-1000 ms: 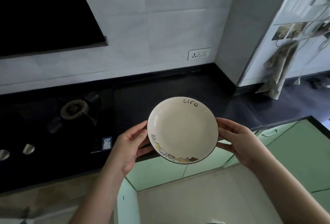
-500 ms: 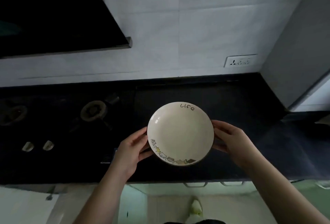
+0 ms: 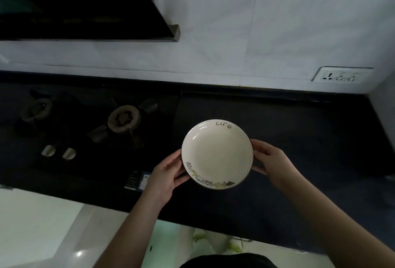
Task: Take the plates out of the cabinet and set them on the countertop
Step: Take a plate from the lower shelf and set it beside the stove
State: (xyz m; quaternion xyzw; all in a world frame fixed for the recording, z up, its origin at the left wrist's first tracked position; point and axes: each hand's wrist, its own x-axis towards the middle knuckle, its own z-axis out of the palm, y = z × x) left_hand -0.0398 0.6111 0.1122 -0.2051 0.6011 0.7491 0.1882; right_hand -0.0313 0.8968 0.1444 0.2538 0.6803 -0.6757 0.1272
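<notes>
A round cream plate [image 3: 217, 153] with the word "life" at its far rim and small drawings along its near rim is held level over the black countertop [image 3: 299, 139]. My left hand [image 3: 165, 174] grips its left edge and my right hand [image 3: 271, 160] grips its right edge. I cannot tell whether the plate touches the counter. The cabinet is out of view.
A gas hob [image 3: 123, 118] with two burners and two knobs [image 3: 58, 152] lies left of the plate. A dark chimney hood [image 3: 85, 4] hangs above it. A wall socket [image 3: 339, 75] sits on the white tiles at the right. A small label [image 3: 137, 180] marks the hob's front corner.
The plate, held in both hands, has moved forward from over the cabinet fronts and floor to above the countertop, right of the hob. The view has swung left.
</notes>
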